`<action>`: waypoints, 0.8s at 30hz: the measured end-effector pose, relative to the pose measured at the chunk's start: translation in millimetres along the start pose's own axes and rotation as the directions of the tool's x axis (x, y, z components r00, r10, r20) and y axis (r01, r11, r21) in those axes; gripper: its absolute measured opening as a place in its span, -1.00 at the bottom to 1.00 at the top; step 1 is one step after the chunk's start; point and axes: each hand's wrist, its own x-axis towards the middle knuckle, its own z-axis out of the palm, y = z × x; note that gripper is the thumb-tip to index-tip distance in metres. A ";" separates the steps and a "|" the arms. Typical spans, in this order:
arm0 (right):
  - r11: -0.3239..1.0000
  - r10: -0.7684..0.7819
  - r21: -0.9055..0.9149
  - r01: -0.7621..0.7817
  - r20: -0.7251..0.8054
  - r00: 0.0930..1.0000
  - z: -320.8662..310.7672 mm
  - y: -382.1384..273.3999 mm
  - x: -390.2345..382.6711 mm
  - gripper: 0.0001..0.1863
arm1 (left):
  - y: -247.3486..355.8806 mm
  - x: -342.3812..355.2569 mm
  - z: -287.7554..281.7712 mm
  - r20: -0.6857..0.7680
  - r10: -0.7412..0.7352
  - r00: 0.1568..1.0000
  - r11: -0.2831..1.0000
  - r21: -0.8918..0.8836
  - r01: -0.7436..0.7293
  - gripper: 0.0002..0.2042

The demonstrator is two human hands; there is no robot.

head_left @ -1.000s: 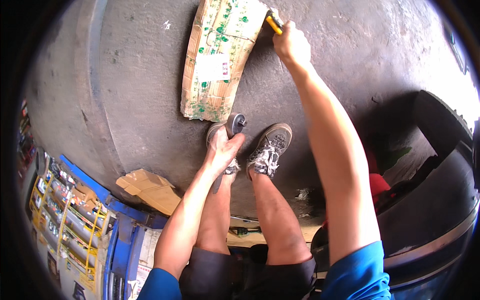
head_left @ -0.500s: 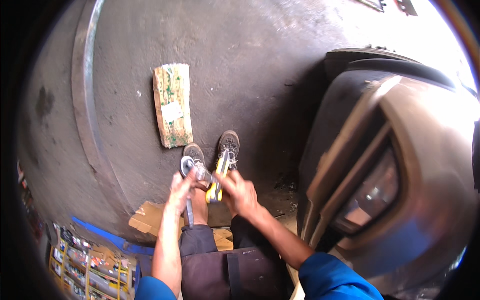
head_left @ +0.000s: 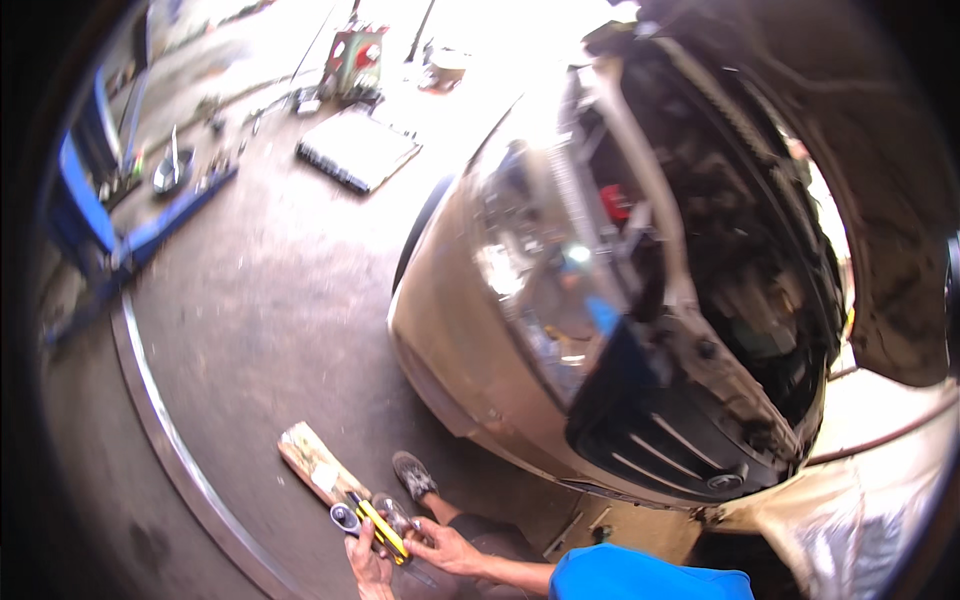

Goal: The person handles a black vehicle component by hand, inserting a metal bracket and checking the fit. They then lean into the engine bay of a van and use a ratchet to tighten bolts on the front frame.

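Low in the view, over my legs, my left hand [head_left: 368, 570] is closed round a tool with a round silvery head, which looks like a ratchet wrench [head_left: 345, 517]. My right hand [head_left: 447, 549] grips the lower end of a yellow and black utility knife [head_left: 382, 528]. The knife slants up and left, close beside the ratchet head. Both hands are near each other, and blur hides the finer finger detail. Just beyond them a long wrapped package [head_left: 308, 458] lies on the floor by my shoe [head_left: 413, 474].
A beige car [head_left: 450, 350] with its hood [head_left: 900, 200] raised fills the right side, its engine bay exposed. A metal strip [head_left: 165, 425] curves along the floor at left. Farther off are a blue lift arm [head_left: 180, 217], a flat panel [head_left: 358, 148] and a green stand [head_left: 352, 65].
My view has swung up and right, bringing the car's front and open engine bay into sight. Both hands now appear lower, still holding the ratchet wrench and utility knife.
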 end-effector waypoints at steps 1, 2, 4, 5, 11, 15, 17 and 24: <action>0.994 0.112 -0.007 -0.113 -0.039 0.993 5.2 -24.7 -15.6 -0.63 | 9.7 -11.4 16.0 0.010 0.032 0.999 0.999 0.020 -0.032 -0.70; 0.993 0.055 0.111 -0.042 -0.112 0.992 15.5 -27.9 -30.5 -0.61 | 20.3 -23.7 30.9 0.068 0.007 0.998 0.997 0.077 -0.012 -0.70; 0.974 0.017 0.226 0.024 -0.177 0.984 17.6 -52.0 -54.2 -0.58 | 28.5 -47.3 67.0 0.153 0.026 0.988 0.991 0.123 -0.045 -0.67; 0.960 0.025 0.278 0.038 -0.217 0.976 15.4 -51.7 -64.4 -0.60 | 23.5 -53.3 79.9 0.168 0.014 0.986 0.988 0.151 -0.040 -0.65; 0.964 -0.138 0.138 0.226 -0.465 0.875 -0.5 -75.1 -120.4 -0.61 | 27.0 -101.0 145.5 0.375 -0.062 0.925 0.991 0.135 0.012 -0.71; 0.910 -0.147 0.251 0.330 -0.548 0.824 -23.9 -103.2 -163.9 -0.59 | 20.2 -124.3 190.1 0.431 -0.118 0.895 0.936 0.349 -0.045 -0.68; 0.880 -0.147 0.298 0.371 -0.572 0.807 -37.2 -109.1 -176.1 -0.62 | 9.0 -130.5 207.9 0.462 -0.067 0.884 0.904 0.402 -0.142 -0.68; 0.833 -0.196 0.336 0.439 -0.562 0.803 -98.5 -145.6 -204.7 -0.73 | -15.9 -144.6 277.9 0.480 -0.042 0.876 0.935 0.327 -0.134 -0.64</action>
